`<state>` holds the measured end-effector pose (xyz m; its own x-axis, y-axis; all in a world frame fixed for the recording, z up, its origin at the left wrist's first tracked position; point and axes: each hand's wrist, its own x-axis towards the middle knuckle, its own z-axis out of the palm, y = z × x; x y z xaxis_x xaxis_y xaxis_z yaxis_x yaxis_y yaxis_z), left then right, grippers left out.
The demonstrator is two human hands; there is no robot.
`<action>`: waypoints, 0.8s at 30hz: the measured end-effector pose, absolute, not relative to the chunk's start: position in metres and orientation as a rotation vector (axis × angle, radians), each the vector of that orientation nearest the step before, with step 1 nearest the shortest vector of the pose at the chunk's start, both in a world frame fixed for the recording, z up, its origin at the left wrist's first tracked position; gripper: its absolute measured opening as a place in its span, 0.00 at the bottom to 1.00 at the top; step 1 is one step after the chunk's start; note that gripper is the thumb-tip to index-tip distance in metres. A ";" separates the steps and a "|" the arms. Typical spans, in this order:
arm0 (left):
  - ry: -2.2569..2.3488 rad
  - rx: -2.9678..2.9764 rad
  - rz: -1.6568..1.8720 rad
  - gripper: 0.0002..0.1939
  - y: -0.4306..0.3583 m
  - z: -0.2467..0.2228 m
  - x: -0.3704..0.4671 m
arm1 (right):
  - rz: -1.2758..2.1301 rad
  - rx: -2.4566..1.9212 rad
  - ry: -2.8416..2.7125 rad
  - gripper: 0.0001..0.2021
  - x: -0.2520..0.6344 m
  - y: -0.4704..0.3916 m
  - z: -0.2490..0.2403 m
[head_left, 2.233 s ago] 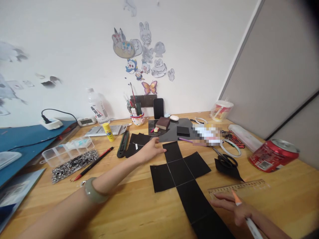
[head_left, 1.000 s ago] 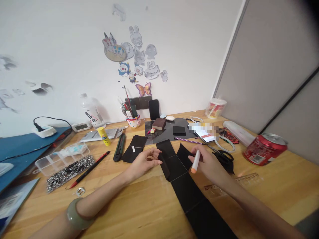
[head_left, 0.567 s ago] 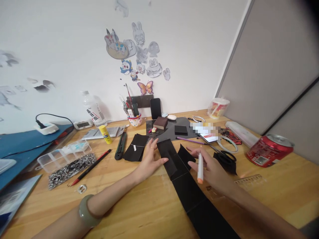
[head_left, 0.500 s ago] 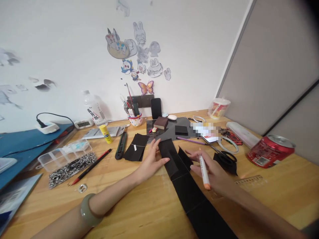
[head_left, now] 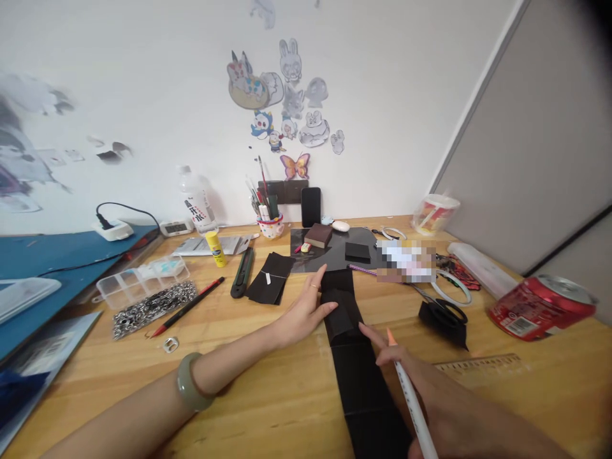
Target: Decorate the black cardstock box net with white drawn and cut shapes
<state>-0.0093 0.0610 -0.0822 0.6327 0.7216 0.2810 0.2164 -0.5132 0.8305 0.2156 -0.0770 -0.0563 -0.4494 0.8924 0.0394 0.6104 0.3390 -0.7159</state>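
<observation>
A long black paper strip [head_left: 358, 379] with crosswise creases runs from the middle of the desk toward me. My left hand [head_left: 303, 315] lies at the strip's left edge, open, fingers stretched out and the thumb resting on a smaller black piece [head_left: 340, 312] on its far part. My right hand [head_left: 423, 382] is closed round a white marker [head_left: 412, 401], its orange end pointing up and away from me. The right index fingertip touches the strip's right edge. To the left sits a stack of black cards [head_left: 270, 280], beside a utility knife [head_left: 242, 274].
Black-handled scissors [head_left: 449, 312], a clear ruler [head_left: 478, 363] and a red can [head_left: 540, 306] stand or lie on the right. At left are a black-and-red pencil [head_left: 189, 307], a glue stick [head_left: 215, 248] and a compartment box with metal rings [head_left: 153, 309].
The black flap that stood up at the strip's right is now down against it. The marker has turned from orange end down to orange end up. My view has shifted left.
</observation>
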 end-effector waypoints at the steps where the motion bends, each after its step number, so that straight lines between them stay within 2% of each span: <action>1: 0.728 2.080 0.803 0.33 0.061 -0.082 -0.009 | 0.882 -1.350 -2.159 0.34 0.215 -0.078 -0.060; 5: 0.744 2.210 0.833 0.20 0.059 -0.079 -0.008 | 0.700 -1.614 -1.872 0.17 0.208 -0.075 -0.069; 8: 0.771 2.322 0.908 0.18 0.058 -0.077 -0.006 | 0.514 -1.742 -1.700 0.09 0.203 -0.065 -0.066; 12: 0.647 2.502 0.891 0.18 0.057 -0.073 -0.005 | 0.398 -1.821 -1.606 0.07 0.198 -0.052 -0.056; 17: 0.544 2.596 0.834 0.29 0.060 -0.069 -0.005 | 0.474 -1.789 -1.609 0.07 0.191 -0.046 -0.044; 24: 0.503 2.553 0.829 0.20 0.070 -0.066 -0.010 | 0.407 -1.614 -1.731 0.09 0.225 -0.069 -0.051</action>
<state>-0.0099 0.0698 -0.0656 0.7584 0.4513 0.4703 0.2091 -0.8518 0.4803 0.2251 -0.0690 -0.0508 0.0466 0.9565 0.2881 0.7280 0.1650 -0.6654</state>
